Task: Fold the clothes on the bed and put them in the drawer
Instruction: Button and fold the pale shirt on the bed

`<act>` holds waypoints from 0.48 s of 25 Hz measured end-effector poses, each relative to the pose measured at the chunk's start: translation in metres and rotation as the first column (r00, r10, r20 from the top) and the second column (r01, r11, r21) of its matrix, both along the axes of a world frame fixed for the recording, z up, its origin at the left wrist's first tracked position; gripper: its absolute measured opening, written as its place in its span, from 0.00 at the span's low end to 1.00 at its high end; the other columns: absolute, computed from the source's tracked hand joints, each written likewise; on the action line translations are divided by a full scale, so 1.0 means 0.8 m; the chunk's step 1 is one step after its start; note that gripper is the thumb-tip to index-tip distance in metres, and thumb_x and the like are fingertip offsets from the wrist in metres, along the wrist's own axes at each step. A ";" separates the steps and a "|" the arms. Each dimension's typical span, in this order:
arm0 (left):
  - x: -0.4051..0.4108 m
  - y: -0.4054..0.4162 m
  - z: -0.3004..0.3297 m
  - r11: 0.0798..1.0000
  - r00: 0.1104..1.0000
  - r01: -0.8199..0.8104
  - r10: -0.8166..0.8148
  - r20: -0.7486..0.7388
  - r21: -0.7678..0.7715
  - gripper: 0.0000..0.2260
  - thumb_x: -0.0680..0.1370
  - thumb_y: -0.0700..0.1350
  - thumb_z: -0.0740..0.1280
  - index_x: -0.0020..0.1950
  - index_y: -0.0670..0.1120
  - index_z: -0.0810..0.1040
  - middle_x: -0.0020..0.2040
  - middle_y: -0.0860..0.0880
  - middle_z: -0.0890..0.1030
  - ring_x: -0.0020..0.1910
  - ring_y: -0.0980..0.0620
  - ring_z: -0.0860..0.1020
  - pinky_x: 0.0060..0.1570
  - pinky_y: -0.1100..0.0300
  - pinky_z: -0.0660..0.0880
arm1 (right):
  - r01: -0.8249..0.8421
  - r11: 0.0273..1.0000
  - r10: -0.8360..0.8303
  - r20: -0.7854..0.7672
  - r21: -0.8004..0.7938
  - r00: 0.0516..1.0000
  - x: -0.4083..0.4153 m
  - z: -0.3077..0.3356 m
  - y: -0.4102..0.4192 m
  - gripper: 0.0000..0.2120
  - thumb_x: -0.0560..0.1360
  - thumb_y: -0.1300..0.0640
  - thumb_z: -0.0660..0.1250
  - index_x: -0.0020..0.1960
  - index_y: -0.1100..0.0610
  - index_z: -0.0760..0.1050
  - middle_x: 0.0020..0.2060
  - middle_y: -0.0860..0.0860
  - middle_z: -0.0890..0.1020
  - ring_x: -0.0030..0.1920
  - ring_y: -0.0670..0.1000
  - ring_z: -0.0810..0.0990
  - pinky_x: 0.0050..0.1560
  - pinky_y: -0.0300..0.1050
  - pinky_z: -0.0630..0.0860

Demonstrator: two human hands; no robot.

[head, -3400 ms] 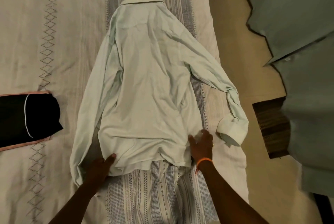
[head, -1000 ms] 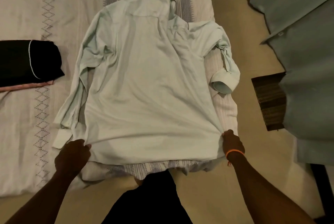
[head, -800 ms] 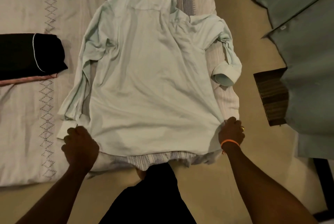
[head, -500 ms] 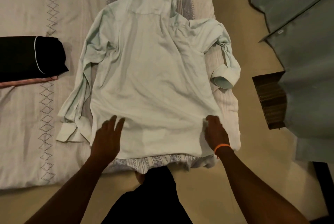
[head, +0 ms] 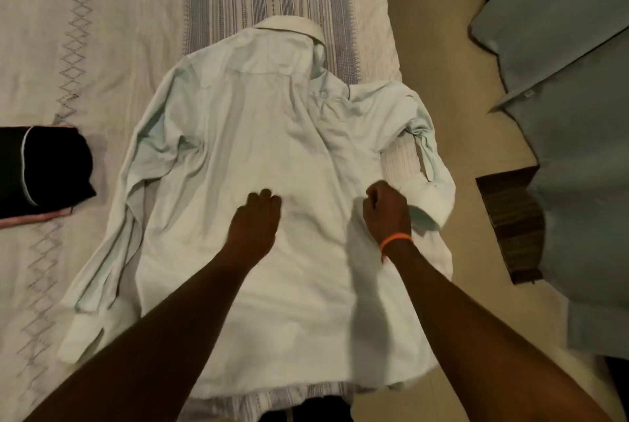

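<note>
A pale mint long-sleeved shirt [head: 272, 135] lies back-up on the bed [head: 102, 30], collar far, hem at the near edge. My left hand [head: 255, 220] rests flat on the middle of its back. My right hand [head: 386, 214], an orange band at the wrist, has its fingers curled into the cloth at the shirt's right side. Just right of that hand the right sleeve is bunched, with its cuff [head: 429, 203] turned up. Down the shirt's left side trails the left sleeve [head: 112, 251].
A folded black garment [head: 44, 166] with a pink edge sits on the bed at far left. Beige floor [head: 442, 64] runs along the bed's right side. Grey-blue fabric [head: 578, 81] fills the right, with a dark brown slatted thing [head: 510, 217] under its edge.
Both hands let go of the hem corners and slid up the shirt's back to its middle. The right hand's fingers have gone from flat to curled near the right sleeve.
</note>
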State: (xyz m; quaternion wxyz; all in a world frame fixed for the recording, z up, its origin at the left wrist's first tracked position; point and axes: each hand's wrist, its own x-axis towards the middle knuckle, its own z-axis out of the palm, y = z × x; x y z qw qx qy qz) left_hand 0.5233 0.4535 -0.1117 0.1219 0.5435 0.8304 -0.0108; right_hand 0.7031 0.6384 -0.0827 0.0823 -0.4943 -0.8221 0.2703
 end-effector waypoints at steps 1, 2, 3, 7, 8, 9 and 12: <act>-0.016 0.049 -0.003 0.998 0.999 0.033 -0.034 -0.023 -0.045 0.34 0.51 0.41 0.83 0.56 0.39 0.78 0.55 0.39 0.79 0.47 0.38 0.80 0.33 0.53 0.79 | -0.031 0.997 0.034 -0.032 0.077 0.999 -0.025 -0.004 0.037 0.02 0.72 0.65 0.64 0.44 0.60 0.75 0.40 0.58 0.79 0.43 0.60 0.78 0.43 0.49 0.72; -0.034 0.097 -0.004 0.992 0.997 0.035 -0.043 -0.058 -0.120 0.44 0.48 0.46 0.84 0.63 0.38 0.76 0.62 0.37 0.77 0.55 0.36 0.79 0.42 0.49 0.80 | -0.054 0.986 0.061 -0.038 0.160 0.997 -0.047 -0.009 0.077 0.05 0.71 0.65 0.64 0.46 0.60 0.76 0.41 0.58 0.80 0.45 0.61 0.78 0.45 0.50 0.71; -0.053 0.139 -0.001 0.983 0.995 0.019 -0.036 -0.093 -0.181 0.55 0.47 0.51 0.85 0.70 0.36 0.69 0.69 0.35 0.71 0.64 0.33 0.74 0.54 0.45 0.77 | -0.067 0.969 0.076 -0.027 0.236 0.997 -0.065 -0.011 0.114 0.07 0.71 0.66 0.64 0.48 0.61 0.76 0.43 0.59 0.80 0.46 0.62 0.78 0.47 0.51 0.71; -0.129 0.277 -0.008 0.944 0.994 -0.105 0.098 -0.038 -0.314 0.77 0.47 0.63 0.82 0.76 0.33 0.36 0.77 0.31 0.38 0.76 0.31 0.42 0.72 0.35 0.50 | -0.158 0.917 0.134 0.090 0.366 0.987 -0.138 -0.039 0.255 0.14 0.74 0.58 0.65 0.58 0.63 0.75 0.54 0.62 0.79 0.61 0.66 0.74 0.64 0.56 0.67; -0.143 0.294 -0.016 0.929 0.989 -0.141 0.150 0.001 -0.343 0.80 0.45 0.64 0.82 0.75 0.33 0.32 0.75 0.32 0.34 0.76 0.31 0.37 0.71 0.33 0.46 | -0.238 0.919 0.197 0.157 0.315 0.968 -0.158 -0.049 0.278 0.19 0.75 0.53 0.67 0.61 0.63 0.74 0.59 0.62 0.77 0.67 0.66 0.69 0.70 0.57 0.62; -0.154 0.301 -0.025 0.916 0.979 -0.164 0.196 0.053 -0.366 0.82 0.42 0.66 0.81 0.74 0.34 0.28 0.74 0.32 0.30 0.75 0.33 0.33 0.70 0.31 0.43 | -0.327 0.916 0.271 0.244 0.232 0.931 -0.178 -0.058 0.295 0.25 0.75 0.47 0.68 0.64 0.61 0.73 0.62 0.61 0.76 0.71 0.64 0.65 0.74 0.57 0.56; -0.164 0.297 -0.051 0.913 0.968 -0.133 0.203 0.147 -0.386 0.85 0.36 0.71 0.76 0.72 0.36 0.24 0.73 0.35 0.25 0.73 0.35 0.28 0.67 0.28 0.39 | -0.543 0.839 0.470 0.456 0.036 0.756 -0.217 -0.076 0.314 0.26 0.74 0.37 0.65 0.63 0.54 0.74 0.59 0.57 0.78 0.66 0.60 0.71 0.71 0.54 0.57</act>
